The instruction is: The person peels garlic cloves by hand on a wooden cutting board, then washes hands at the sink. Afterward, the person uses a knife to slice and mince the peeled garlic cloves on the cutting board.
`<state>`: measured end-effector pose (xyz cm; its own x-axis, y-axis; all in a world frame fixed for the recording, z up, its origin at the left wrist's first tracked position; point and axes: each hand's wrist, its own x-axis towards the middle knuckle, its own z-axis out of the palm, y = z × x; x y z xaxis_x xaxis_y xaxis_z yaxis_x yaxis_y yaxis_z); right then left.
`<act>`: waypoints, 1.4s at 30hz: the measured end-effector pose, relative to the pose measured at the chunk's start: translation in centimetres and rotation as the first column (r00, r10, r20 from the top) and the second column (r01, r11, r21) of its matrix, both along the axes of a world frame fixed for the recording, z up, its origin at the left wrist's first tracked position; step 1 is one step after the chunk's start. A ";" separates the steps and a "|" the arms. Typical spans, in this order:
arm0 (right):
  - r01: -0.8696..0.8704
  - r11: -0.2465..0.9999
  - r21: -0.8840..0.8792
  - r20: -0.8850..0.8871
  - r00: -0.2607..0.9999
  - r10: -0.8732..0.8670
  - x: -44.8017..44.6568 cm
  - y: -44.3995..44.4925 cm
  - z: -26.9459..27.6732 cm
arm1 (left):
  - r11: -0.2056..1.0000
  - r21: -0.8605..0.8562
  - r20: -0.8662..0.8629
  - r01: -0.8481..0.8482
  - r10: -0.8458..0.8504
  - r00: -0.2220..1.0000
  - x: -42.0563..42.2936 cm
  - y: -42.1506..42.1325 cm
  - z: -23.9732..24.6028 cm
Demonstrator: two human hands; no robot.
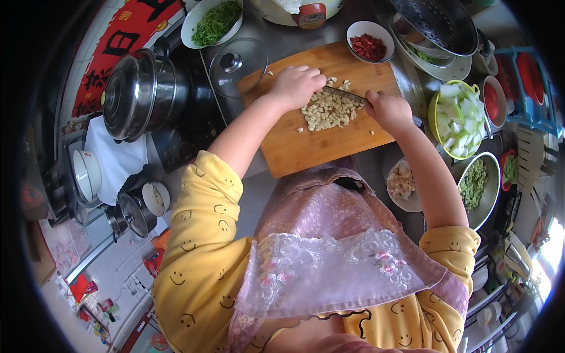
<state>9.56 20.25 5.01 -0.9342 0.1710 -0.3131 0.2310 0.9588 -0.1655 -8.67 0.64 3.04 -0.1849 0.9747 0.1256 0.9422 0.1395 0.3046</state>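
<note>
Across a wooden cutting board [289,152] lies a pile of chopped, pale garlic-like pieces [329,115]. My right hand [390,110] grips the handle end of a kitchen knife [345,94] at the pile's right side. The blade runs nearly level over the far part of the pile, seen from its spine. At its other end, the fingers of my left hand [298,87] are closed on the blade's tip area; the exact finger contact is hidden. A few loose bits lie beyond the knife and near the board's edges.
Near the board's far right corner stands a bowl of chopped red chilies [370,47]. A glass lid [250,77] overlaps its left edge. At left is a steel pot [132,95]. To the right are a yellow basket of cut pale-green vegetable [459,121] and a bowl of chopped greens [474,185].
</note>
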 end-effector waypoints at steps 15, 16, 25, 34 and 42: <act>-0.080 0.995 0.052 -0.152 0.985 0.087 2.0 -1.1 0.8 | 0.989 0.114 -0.031 -0.092 0.096 0.995 2.9 -2.3 0.9; -0.112 0.991 0.074 -0.129 0.984 0.121 2.4 -1.0 1.2 | 0.982 0.147 -0.014 -0.120 0.123 0.992 3.6 -3.2 1.1; -0.185 0.982 0.040 -0.049 0.981 0.187 1.6 -1.2 0.3 | 0.980 0.047 0.006 -0.193 0.193 0.981 5.6 -4.0 -0.1; -0.254 0.967 0.011 -0.044 0.966 0.254 1.2 -0.8 0.0 | 0.951 0.105 -0.002 -0.289 0.291 0.957 7.9 -5.3 -0.1; -0.304 0.952 0.045 0.025 0.953 0.303 2.5 -1.5 2.5 | 0.935 0.157 -0.018 -0.319 0.325 0.945 9.4 -7.0 1.4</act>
<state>12.04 18.75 7.50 -0.9386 -0.1049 -0.3286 -0.0699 0.9907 -0.1167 0.75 -6.40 4.39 -0.4768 0.8331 0.2803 0.8671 0.3935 0.3054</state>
